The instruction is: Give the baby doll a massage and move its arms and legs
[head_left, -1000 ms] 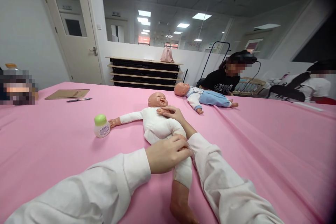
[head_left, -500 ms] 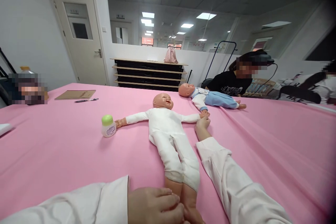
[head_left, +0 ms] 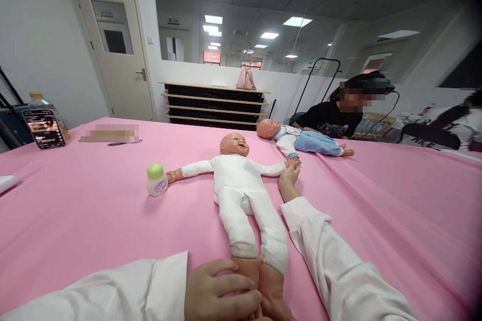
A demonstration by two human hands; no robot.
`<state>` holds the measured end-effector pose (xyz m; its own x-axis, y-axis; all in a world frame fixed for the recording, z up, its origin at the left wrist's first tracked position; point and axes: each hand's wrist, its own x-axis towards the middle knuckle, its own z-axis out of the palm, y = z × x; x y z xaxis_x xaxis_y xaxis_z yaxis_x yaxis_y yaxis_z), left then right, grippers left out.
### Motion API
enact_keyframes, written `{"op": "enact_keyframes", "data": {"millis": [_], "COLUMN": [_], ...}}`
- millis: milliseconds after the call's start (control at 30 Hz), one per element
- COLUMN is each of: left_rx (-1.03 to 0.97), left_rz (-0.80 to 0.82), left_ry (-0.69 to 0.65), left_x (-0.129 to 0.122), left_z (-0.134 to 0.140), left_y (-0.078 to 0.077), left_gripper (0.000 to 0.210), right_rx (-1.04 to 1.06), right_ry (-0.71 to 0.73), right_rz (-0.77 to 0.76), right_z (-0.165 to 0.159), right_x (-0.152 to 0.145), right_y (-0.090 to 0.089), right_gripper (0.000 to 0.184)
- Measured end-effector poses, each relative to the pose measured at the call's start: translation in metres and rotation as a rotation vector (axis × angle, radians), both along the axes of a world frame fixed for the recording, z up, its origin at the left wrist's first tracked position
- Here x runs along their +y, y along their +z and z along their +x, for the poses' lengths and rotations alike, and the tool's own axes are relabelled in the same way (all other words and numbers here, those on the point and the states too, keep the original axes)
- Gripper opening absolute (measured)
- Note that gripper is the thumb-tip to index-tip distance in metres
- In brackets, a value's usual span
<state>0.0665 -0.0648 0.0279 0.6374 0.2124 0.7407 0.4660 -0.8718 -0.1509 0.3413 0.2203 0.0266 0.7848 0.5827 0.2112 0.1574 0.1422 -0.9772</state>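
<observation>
Left hand (head_left: pixel 222 291) grips lower leg of white-suited doll (head_left: pixel 239 175). Right hand (head_left: pixel 289 175) is clamped on its hand, near blue-clad doll (head_left: pixel 314 142).

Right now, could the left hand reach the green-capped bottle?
Probably yes: only pink cloth lies between the left hand and the bottle, though that hand must first leave the doll's leg.
</observation>
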Motion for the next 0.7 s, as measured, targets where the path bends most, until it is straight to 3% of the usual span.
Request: {"op": "enact_keyframes", "data": {"millis": [133,200,300,367,433,533,600,700], "left_rx": [-0.261,-0.242,-0.152,-0.144,-0.165,-0.148,-0.092,0.007], "left_rz": [0.076,0.123,0.064,0.026,0.014,0.016,0.012,-0.011], "left_ry": [-0.044,-0.100,-0.158,-0.225,-0.261,-0.263,-0.267,-0.272], "left_x": [0.000,0.004,0.014,0.022,0.031,0.046,0.056,0.071], "left_z": [-0.006,-0.008,-0.006,-0.001,0.008,0.021,0.030,0.040], "left_y": [0.024,0.039,0.059,0.067,0.070,0.069,0.065,0.056], "left_gripper": [0.014,0.012,0.016,0.018,0.019,0.021,0.023,0.023], "right_rx": [0.036,0.006,-0.079,-0.201,-0.393,-0.764,-0.969,-1.102], "right_ry": [-0.050,-0.024,0.107,0.277,0.515,0.804,0.888,0.935], "right_rz": [0.073,0.162,0.345,0.443,0.475,0.384,0.330,0.323], "right_z": [-0.005,-0.011,-0.028,-0.044,-0.059,-0.075,-0.079,-0.081], "right_x": [0.000,-0.001,-0.010,-0.021,-0.033,-0.047,-0.052,-0.052], "right_y": [0.006,0.014,0.031,0.043,0.051,0.056,0.056,0.056], "right_gripper": [0.038,0.039,0.040,0.039,0.036,0.032,0.030,0.030]}}
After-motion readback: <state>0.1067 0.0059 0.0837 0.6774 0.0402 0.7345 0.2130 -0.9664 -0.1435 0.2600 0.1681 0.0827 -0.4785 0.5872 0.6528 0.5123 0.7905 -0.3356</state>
